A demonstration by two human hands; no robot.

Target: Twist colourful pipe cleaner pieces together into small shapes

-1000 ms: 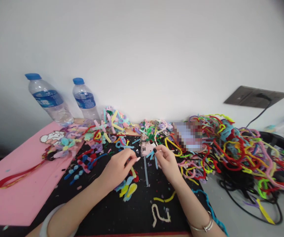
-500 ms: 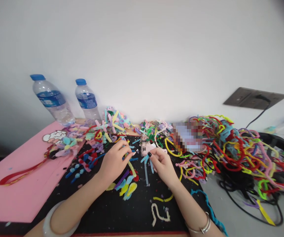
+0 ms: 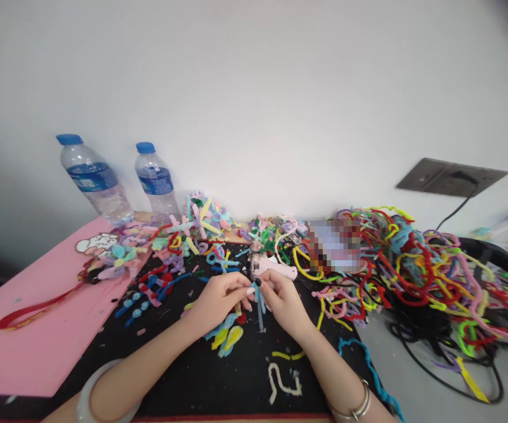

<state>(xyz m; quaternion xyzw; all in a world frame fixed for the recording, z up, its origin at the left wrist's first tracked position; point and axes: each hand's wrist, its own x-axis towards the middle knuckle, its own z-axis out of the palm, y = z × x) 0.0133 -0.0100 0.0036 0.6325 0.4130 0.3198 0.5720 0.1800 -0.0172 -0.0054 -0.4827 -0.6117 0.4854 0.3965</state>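
Note:
My left hand (image 3: 226, 295) and my right hand (image 3: 284, 299) meet over the black mat (image 3: 183, 376), fingertips close together. Between them is a small bundle of light blue pipe cleaners (image 3: 260, 314), its strands hanging down. Thumb and forefinger of my right hand pinch its top. The left fingers are closed on the same top end, partly hiding it. Just behind the hands lies a pale pink tool (image 3: 280, 268), perhaps a glue gun. Yellow and light blue twisted pipe-cleaner pieces (image 3: 230, 339) rest below my left hand.
Two water bottles (image 3: 154, 179) stand against the wall. A pink sheet (image 3: 51, 305) lies left, with a red strap (image 3: 37, 314). Tangled pipe cleaners (image 3: 413, 252) heap up on the right, beside a blurred-out rectangle (image 3: 336, 247). A black cable (image 3: 434, 379) loops at the right.
My left hand has moved right and down, from over the small blue pieces to the light blue bundle. My right hand has shifted slightly left and down, still holding the bundle.

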